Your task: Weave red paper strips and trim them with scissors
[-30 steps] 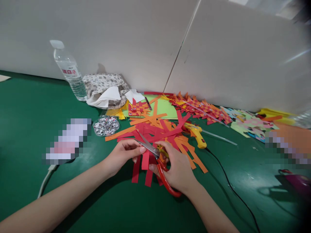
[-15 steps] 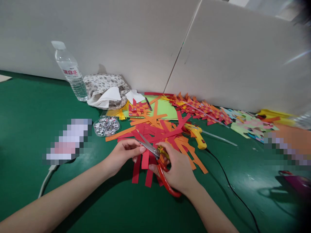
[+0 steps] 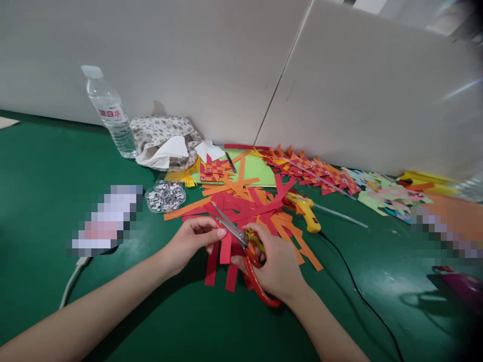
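Between thumb and fingers, my left hand (image 3: pixel 198 239) pinches a red paper strip (image 3: pixel 225 250), which hangs downward in front of it. My right hand (image 3: pixel 273 259) grips red-handled scissors (image 3: pixel 260 286), their blades pointing up and left across the top of the strip, close to my left fingertips. Something yellow shows under my right fingers; I cannot make out what it is. Below and behind both hands lies a loose pile of red and orange paper strips (image 3: pixel 241 206).
A yellow glue gun (image 3: pixel 307 211) with a black cord lies to the right. Woven paper fish (image 3: pixel 315 171) lie along the wall. At left are a phone (image 3: pixel 109 221), a bag of googly eyes (image 3: pixel 166 196), a fabric tissue pouch (image 3: pixel 166 136) and a water bottle (image 3: pixel 111 113).
The scissor blades look slightly more open around the strip's top. Otherwise both hands and the strip stay nearly where they were.
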The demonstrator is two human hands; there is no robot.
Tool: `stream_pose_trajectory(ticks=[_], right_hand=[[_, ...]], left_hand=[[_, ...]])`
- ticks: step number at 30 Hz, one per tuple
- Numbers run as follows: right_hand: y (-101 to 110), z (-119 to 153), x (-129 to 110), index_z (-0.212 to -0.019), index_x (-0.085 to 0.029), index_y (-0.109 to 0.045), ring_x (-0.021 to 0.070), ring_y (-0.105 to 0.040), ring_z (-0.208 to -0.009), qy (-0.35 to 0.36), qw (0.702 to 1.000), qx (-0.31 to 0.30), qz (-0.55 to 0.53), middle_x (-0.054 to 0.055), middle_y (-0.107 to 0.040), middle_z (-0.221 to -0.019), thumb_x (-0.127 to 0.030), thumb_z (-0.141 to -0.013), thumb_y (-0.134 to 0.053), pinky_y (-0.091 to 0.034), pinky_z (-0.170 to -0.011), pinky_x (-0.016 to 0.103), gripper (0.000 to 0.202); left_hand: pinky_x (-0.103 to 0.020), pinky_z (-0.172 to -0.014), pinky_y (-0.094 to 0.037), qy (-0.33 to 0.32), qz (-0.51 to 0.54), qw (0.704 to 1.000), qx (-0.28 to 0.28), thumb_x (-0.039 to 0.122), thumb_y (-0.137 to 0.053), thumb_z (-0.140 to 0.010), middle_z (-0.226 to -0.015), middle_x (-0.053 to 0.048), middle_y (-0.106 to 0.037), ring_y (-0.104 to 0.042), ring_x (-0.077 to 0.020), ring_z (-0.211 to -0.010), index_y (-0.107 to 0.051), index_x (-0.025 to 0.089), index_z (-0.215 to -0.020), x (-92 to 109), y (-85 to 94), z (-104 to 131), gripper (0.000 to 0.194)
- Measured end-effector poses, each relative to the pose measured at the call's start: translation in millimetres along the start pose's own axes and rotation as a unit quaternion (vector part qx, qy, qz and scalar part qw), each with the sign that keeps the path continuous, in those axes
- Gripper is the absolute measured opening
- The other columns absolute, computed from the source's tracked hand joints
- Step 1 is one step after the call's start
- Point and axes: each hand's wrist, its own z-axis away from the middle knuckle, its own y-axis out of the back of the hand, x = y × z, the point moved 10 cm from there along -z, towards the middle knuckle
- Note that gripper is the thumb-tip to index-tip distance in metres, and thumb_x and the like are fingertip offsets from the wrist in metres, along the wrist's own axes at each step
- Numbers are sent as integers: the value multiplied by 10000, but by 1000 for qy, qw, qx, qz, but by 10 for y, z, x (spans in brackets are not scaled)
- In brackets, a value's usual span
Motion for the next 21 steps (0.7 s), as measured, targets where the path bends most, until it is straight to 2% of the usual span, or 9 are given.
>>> stream_pose_trajectory(ticks=[13, 21], right_hand=[[50, 12, -36, -979, -190, -576, 161, -558, -468, 32, 998, 48, 38, -38, -565, -517, -547, -741, -638, -329, -499, 248, 433], [5, 0, -12, -1039, -184, -561, 155, -558, -463, 19, 999, 20, 25, -38, -577, -522, -523, -751, -633, -327, -490, 245, 451]], left_hand=[[-171, -455, -349, 9, 8, 1000, 4, 343, -767, -687, -564, 36, -583, -442, -34, -440, -668, 145, -681, -11, -4, 3, 221], [-175, -457, -340, 21, -10, 1000, 3, 349, -773, -670, -552, 37, -574, -438, -35, -435, -642, 129, -653, -35, -21, 11, 256]])
